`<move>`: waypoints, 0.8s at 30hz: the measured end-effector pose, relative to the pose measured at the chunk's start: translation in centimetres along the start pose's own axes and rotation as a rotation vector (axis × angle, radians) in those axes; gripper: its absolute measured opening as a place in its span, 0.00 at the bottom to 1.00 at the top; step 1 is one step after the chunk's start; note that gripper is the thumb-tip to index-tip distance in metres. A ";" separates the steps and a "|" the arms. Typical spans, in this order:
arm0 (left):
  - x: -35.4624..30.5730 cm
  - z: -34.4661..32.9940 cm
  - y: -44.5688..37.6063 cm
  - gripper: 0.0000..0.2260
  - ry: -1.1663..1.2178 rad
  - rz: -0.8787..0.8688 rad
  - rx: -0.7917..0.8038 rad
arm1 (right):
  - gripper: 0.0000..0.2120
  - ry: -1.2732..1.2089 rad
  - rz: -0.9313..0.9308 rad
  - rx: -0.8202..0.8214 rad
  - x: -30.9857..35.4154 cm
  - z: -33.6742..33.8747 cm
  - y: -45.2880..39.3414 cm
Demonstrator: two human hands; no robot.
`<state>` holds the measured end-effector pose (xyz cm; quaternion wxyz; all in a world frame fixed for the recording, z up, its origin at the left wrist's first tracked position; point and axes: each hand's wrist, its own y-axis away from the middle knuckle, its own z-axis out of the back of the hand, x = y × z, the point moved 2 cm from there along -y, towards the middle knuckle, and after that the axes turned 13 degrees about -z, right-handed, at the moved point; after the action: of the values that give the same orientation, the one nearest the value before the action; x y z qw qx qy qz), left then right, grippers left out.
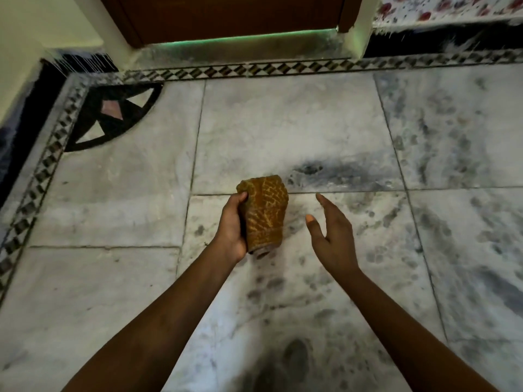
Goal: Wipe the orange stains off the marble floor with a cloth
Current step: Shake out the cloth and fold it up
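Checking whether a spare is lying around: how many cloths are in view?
1. The orange-brown cloth is folded and held in the left hand above the marble floor; the right hand is empty. Others may lie outside the frame.

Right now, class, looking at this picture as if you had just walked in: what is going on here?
A person looks down at a grey-veined marble floor near a wooden door. The left hand grips a folded orange-brown patterned cloth, held above the floor. The right hand is open beside it, touching nothing. No orange stains are plainly visible on the tiles in view, and the cloth is not on the floor.
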<state>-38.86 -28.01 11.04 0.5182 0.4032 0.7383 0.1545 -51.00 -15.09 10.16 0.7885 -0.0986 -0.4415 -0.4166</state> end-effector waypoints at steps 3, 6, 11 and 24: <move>-4.0 -2.4 3.8 0.20 0.036 -0.008 -0.014 | 0.28 0.003 0.034 0.025 5.1 2.8 1.1; -8.1 -4.7 9.1 0.20 0.055 -0.016 -0.033 | 0.26 -0.011 0.006 0.042 10.7 7.1 3.2; -15.9 -8.9 19.2 0.18 0.077 -0.042 -0.064 | 0.30 0.125 0.100 0.089 20.2 15.3 7.6; -36.5 -23.8 52.7 0.16 0.069 -0.318 -0.022 | 0.25 -0.128 0.032 0.350 50.0 36.5 21.3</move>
<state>-32.11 -18.02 78.35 0.5150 0.2700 0.8083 0.0923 -44.38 -10.96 75.11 0.7706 0.0066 -0.5547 -0.3137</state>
